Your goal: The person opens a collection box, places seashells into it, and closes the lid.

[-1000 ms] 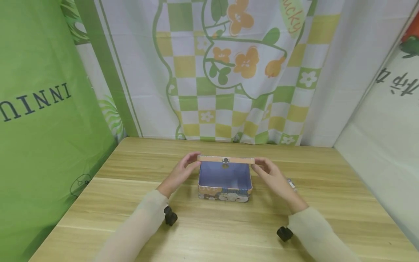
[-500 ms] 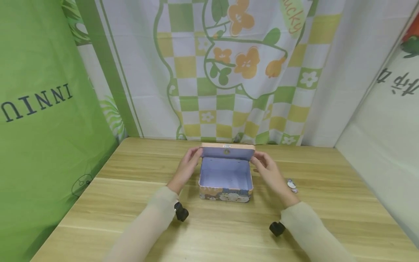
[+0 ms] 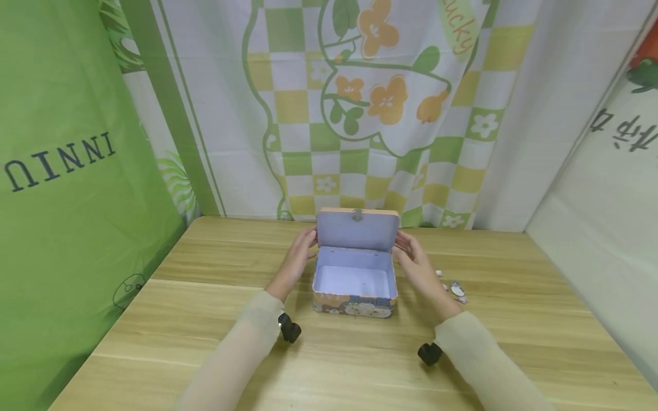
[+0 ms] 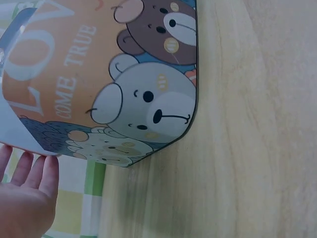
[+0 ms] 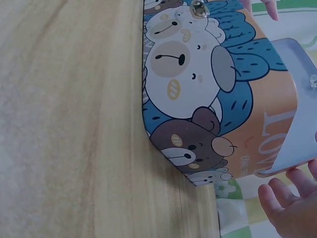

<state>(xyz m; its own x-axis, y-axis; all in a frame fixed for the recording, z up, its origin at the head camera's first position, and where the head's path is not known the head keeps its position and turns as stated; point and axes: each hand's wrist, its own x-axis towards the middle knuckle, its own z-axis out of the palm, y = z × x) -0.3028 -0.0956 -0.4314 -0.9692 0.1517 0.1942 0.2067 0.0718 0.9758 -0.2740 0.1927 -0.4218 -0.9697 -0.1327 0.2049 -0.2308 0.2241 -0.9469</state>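
Note:
A tin box [image 3: 331,302] printed with cartoon bears stands upright mid-table, its inside pale lilac with nothing in it. Its hinged lid [image 3: 357,231] is raised nearly upright, a metal clasp [image 3: 357,214] at the top edge. At the lid's left edge, my left hand [image 3: 298,257] holds it with its fingertips; the left wrist view shows those fingers [image 4: 37,173] fairly straight and hides the thumb. My right hand [image 3: 415,265] holds the opposite edge, its fingers [image 5: 285,191] at the lid's outer side in the right wrist view.
Several small pale trinkets [image 3: 457,289] lie on the wooden table [image 3: 349,365] to the right of the right hand. A patterned curtain [image 3: 308,131] hangs behind the table. Green cloth [image 3: 67,240] borders the left side and white cloth [image 3: 606,228] the right.
The lid has swung up and back from nearly level to almost upright, both hands going with it toward the rear. More of the box's inside and of the small trinkets now shows.

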